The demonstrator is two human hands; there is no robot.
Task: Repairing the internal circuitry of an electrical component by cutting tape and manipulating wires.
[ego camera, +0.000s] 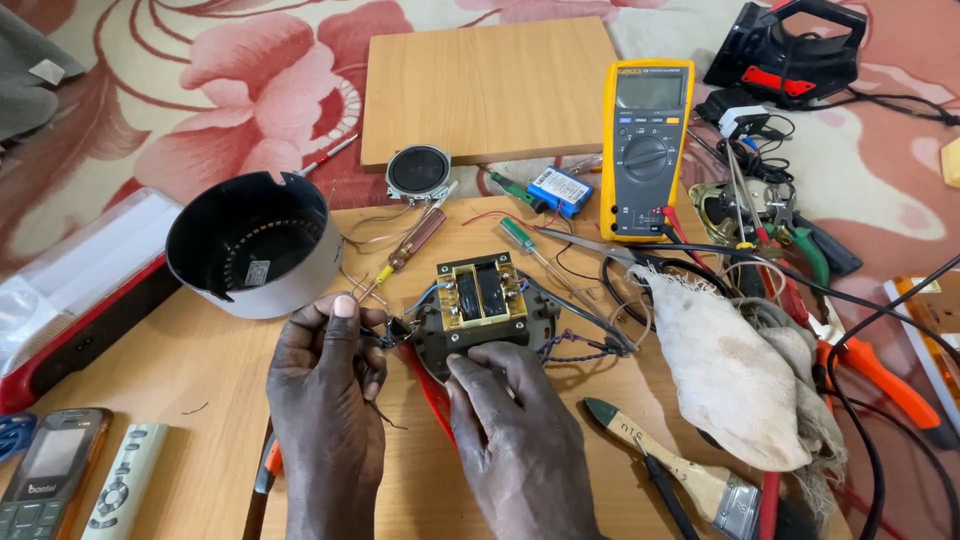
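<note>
Your right hand (520, 440) presses down on the near edge of the transformer (482, 300), which sits mid-board on its dark base. Your left hand (325, 400) pinches thin wires (385, 335) just left of the transformer. Keep that right hand firm so the base can't twist, and work the wires gently; they look fine enough to snap. The black round housing (250, 245), farther left of the transformer, stands open; inside shows only a ring of slots and a small label.
</note>
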